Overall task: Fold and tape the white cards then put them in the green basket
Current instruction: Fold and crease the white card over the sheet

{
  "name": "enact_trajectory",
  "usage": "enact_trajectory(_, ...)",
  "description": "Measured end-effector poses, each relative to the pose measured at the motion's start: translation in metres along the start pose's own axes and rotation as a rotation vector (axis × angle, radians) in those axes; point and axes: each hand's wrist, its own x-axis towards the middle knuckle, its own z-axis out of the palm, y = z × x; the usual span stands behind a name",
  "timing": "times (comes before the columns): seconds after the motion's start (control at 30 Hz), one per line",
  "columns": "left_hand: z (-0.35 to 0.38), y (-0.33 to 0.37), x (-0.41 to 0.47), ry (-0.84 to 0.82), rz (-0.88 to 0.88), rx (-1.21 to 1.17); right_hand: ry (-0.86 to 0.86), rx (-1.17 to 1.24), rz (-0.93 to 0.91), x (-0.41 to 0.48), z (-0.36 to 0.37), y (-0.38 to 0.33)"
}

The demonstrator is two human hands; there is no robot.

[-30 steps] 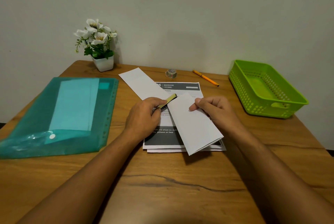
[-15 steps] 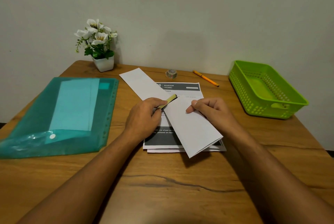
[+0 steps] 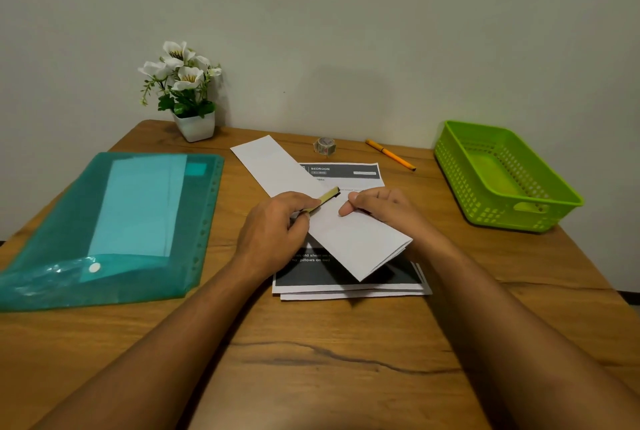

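- The white card [image 3: 360, 239] is lying slanted in the middle of the table [image 3: 311, 377], on top of the printed sheets [image 3: 346, 171]. Its near end is lifting a little, so the folded layers are showing.
- The card is looking thin, light and bendy. I am thinking it will be sliding on the smooth sheets and popping open if nothing is pressing the fold. The best way to be holding it is flat from above, close to the loose edge.
- The left hand [image 3: 273, 232] is pinching a yellow-green strip [image 3: 327, 196] between thumb and first finger, just over the card. I am guessing it is tape, so it will be sticky and floppy and best held by one tip.
- The right hand [image 3: 384, 207] is curling its fingers round the card's right edge, with the thumb pressing on top.
- Counting cards: one is sitting in the hands. A white strip [image 3: 270, 166] is running on toward the far edge, and I cannot tell if it is a second card or the same piece.
- About three printed sheets are peeking out at the near side of the pile.
- One green basket [image 3: 502, 211] is sitting by the right edge.
- One tape roll [image 3: 325, 146] and one orange pen [image 3: 390, 154] are lying near the far edge.
- One flower pot [image 3: 194, 126] is standing at the far left corner, and one teal folder [image 3: 114, 221] is lying along the left edge.
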Motion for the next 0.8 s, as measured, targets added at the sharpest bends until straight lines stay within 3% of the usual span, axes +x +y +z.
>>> enact_trajectory(0.23,-0.002,0.004,-0.001,0.014,0.072,0.008,-0.105,-0.080,0.058,0.027,-0.001,-0.008)
enact_trajectory(0.4,-0.002,0.004,-0.001,0.002,0.090,0.055,-0.090,-0.406,0.152,0.019,-0.018,-0.005)
enact_trajectory(0.6,-0.001,0.003,0.000,0.005,0.104,0.061,-0.194,-0.244,0.158,0.002,-0.040,0.011)
enact_trajectory(0.8,-0.004,0.009,-0.004,0.003,0.126,0.042,-0.023,-0.175,0.140,0.017,-0.007,0.005)
